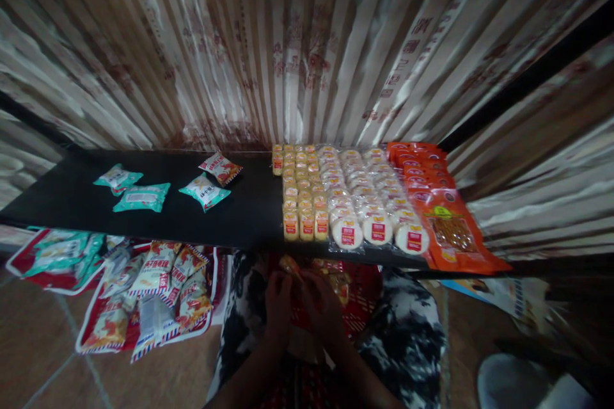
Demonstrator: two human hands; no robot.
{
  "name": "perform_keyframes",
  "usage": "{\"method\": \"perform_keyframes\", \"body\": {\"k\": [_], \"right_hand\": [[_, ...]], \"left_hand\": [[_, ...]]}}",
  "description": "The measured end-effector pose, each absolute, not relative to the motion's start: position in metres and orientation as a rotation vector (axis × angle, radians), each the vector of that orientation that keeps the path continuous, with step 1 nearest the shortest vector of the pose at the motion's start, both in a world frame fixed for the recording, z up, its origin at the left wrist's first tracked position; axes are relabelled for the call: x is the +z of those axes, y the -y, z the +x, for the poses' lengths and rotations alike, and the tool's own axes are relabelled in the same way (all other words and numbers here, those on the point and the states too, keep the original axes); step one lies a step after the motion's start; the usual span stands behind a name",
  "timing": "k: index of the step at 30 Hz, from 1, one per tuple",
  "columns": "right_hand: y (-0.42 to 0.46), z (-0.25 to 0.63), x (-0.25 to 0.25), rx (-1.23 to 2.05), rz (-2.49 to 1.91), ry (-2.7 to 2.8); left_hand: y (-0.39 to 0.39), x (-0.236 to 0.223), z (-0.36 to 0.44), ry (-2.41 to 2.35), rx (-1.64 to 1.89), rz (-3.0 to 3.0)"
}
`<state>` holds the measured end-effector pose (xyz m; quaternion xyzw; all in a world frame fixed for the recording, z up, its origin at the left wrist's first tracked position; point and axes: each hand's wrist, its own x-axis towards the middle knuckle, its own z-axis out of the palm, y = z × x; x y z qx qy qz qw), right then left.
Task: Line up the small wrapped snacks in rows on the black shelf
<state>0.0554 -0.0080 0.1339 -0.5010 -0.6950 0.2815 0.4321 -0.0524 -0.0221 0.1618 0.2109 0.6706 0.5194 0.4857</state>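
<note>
My left hand [277, 306] and my right hand [322, 308] meet low in front of me, below the black shelf [249, 210]. Both have fingers curled around a small orange-yellow snack packet [291, 264] held between them over a red bag [357, 297] on my lap. On the shelf above stand rows of small yellow packets [302, 188], rows of round white cakes in clear wrap [369, 198] and a stack of orange packets [439, 210]. The dim light hides the fingertips.
Teal packets [142, 198] and a red-white packet [220, 168] lie loose on the shelf's left part. Red bags full of snack packets [153, 297] sit on the tiled floor at the left. Striped curtain hangs behind. Papers [503, 294] lie at the right.
</note>
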Motion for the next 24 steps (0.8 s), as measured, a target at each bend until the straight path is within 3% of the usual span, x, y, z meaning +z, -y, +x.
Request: {"method": "perform_keyframes", "body": {"k": [5, 12, 24], "right_hand": [[0.009, 0.054, 0.137, 0.809, -1.309, 1.599], [0.016, 0.049, 0.139, 1.209, -1.338, 1.288], [0.024, 0.046, 0.121, 1.380, -1.261, 1.080]], "left_hand": [[0.021, 0.163, -0.053, -1.647, 1.239, 0.543], [0.026, 0.158, -0.056, -1.732, 1.217, 0.603], [0.031, 0.154, -0.055, -1.832, 1.265, 0.747]]}}
